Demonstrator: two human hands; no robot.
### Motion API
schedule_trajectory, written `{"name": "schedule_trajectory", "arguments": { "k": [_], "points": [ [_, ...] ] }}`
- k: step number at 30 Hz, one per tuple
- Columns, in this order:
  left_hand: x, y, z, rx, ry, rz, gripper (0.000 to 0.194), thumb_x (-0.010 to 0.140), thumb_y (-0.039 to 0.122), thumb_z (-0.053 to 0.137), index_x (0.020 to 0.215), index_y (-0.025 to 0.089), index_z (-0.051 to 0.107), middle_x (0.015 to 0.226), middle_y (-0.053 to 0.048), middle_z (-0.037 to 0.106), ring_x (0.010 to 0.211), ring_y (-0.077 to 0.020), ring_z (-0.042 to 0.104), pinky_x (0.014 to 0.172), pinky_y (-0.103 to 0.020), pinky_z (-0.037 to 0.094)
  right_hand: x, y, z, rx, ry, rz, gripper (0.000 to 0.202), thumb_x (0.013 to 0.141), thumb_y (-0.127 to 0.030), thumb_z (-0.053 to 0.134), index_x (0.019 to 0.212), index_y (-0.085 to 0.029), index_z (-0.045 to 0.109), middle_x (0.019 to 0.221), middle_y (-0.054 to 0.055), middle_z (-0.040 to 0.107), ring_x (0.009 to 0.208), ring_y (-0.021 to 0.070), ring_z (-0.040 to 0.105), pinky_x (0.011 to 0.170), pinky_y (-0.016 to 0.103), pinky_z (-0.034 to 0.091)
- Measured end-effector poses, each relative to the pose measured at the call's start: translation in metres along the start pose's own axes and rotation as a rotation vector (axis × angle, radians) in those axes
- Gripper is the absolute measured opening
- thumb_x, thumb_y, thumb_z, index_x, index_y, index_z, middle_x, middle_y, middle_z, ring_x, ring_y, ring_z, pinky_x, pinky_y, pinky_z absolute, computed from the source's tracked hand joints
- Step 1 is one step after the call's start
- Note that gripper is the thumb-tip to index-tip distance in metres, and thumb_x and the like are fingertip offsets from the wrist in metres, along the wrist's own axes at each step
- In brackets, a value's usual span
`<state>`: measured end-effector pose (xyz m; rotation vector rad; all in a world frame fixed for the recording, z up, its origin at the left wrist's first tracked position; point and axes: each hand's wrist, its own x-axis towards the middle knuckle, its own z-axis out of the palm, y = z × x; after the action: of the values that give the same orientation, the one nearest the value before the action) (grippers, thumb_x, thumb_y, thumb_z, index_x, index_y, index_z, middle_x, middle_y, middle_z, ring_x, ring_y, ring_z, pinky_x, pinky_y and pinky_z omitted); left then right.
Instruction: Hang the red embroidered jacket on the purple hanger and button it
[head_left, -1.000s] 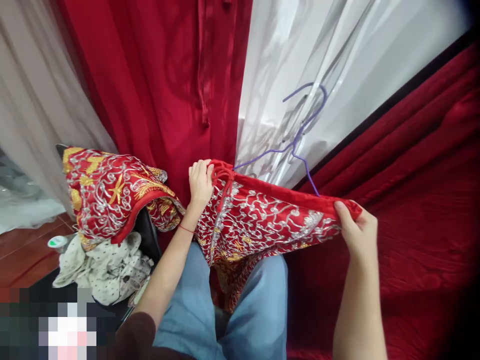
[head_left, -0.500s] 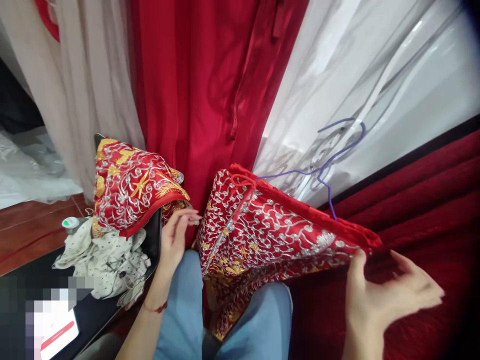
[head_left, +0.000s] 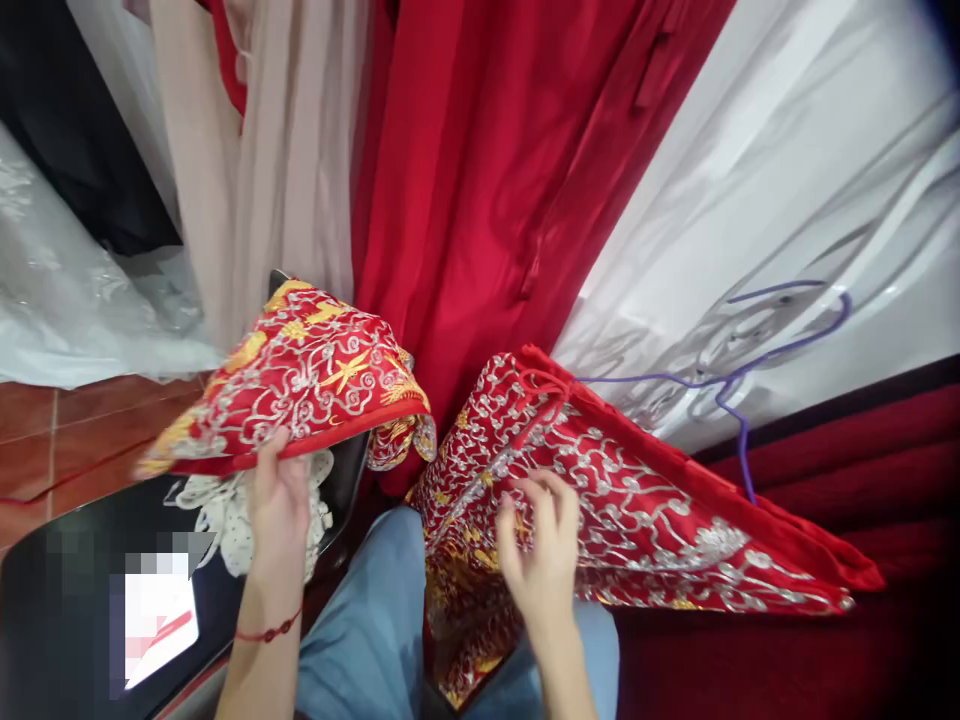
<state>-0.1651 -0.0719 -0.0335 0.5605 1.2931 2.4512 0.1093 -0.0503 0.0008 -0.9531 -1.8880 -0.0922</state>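
My left hand (head_left: 279,490), with a red bracelet at the wrist, pinches the red-trimmed lower edge of a red embroidered garment (head_left: 330,360) with gold and silver stitching. That edge is lifted and pulled out leftward. A red embroidered skirt (head_left: 622,500) with a tied cord at its waistband lies across my knees. In front of it is my right hand (head_left: 544,540), its fingers apart and loosely curled, holding nothing; whether it touches the cloth I cannot tell. A purple hanger (head_left: 724,380) is attached at the skirt's waistband.
White dotted cloth (head_left: 221,510) sits under the lifted garment on a black seat (head_left: 67,600). A bright phone-like screen (head_left: 161,620), partly blurred out, lies there too. Red fabric (head_left: 480,200), beige fabric (head_left: 292,150) and white fabric (head_left: 675,200) hang ahead.
My left hand moved left and took hold of the garment's edge, pulling it outward. My right hand left the skirt's right corner and came in over its middle. The view swung left.
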Motion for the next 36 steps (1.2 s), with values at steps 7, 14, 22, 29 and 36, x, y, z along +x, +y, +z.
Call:
{"name": "schedule_trajectory", "arguments": {
  "k": [7, 14, 22, 29, 36],
  "points": [
    [-0.047, 0.039, 0.023, 0.219, -0.110, 0.261, 0.045, 0.079, 0.033, 0.071, 0.123, 0.034, 0.064, 0.107, -0.002, 0.072, 0.114, -0.0302, 0.066, 0.103, -0.053, 0.055, 0.026, -0.021, -0.007, 0.196, -0.147, 0.005, 0.059, 0.083, -0.032, 0.070, 0.137, -0.033, 0.045, 0.134, 0.013, 0.050, 0.127, 0.0349, 0.051, 0.105, 0.059, 0.045],
    [-0.100, 0.028, 0.054, 0.377, -1.043, 0.279, 0.044, 0.084, 0.029, 0.067, 0.122, 0.050, 0.066, 0.125, 0.001, 0.069, 0.115, -0.0327, 0.067, 0.102, -0.051, 0.057, 0.022, -0.043, 0.003, 0.540, -0.113, 0.411, 0.046, 0.088, -0.045, 0.064, 0.129, -0.027, 0.053, 0.112, 0.006, 0.067, 0.098, 0.0238, 0.065, 0.086, 0.039, 0.054],
    [-0.086, 0.015, 0.048, 0.411, -1.030, 0.050, 0.024, 0.093, 0.040, 0.060, 0.103, 0.021, 0.069, 0.104, -0.006, 0.075, 0.097, -0.0206, 0.071, 0.091, -0.033, 0.056, 0.015, 0.013, -0.005, 0.455, 0.006, 0.647, 0.030, 0.089, -0.047, 0.061, 0.097, -0.018, 0.066, 0.090, 0.003, 0.068, 0.083, 0.0175, 0.060, 0.079, 0.030, 0.047],
    [-0.039, 0.030, 0.067, 0.525, -0.447, 0.488, 0.096, 0.055, 0.049, 0.090, 0.135, 0.019, 0.046, 0.135, -0.016, 0.055, 0.122, -0.0297, 0.058, 0.103, -0.044, 0.047, 0.024, 0.010, -0.045, 0.379, 0.116, 0.535, 0.026, 0.087, -0.046, 0.065, 0.087, -0.020, 0.064, 0.082, 0.001, 0.066, 0.076, 0.0165, 0.059, 0.074, 0.028, 0.046],
    [-0.031, 0.004, 0.108, 0.750, -1.073, 0.230, 0.043, 0.094, 0.050, 0.047, 0.087, 0.013, 0.069, 0.075, -0.006, 0.071, 0.070, -0.0201, 0.067, 0.062, -0.026, 0.043, 0.043, -0.008, -0.029, 0.186, -0.339, 0.113, 0.028, 0.093, -0.041, 0.058, 0.075, -0.020, 0.060, 0.062, -0.002, 0.055, 0.056, 0.0123, 0.048, 0.060, 0.026, 0.039]
  ]
}}
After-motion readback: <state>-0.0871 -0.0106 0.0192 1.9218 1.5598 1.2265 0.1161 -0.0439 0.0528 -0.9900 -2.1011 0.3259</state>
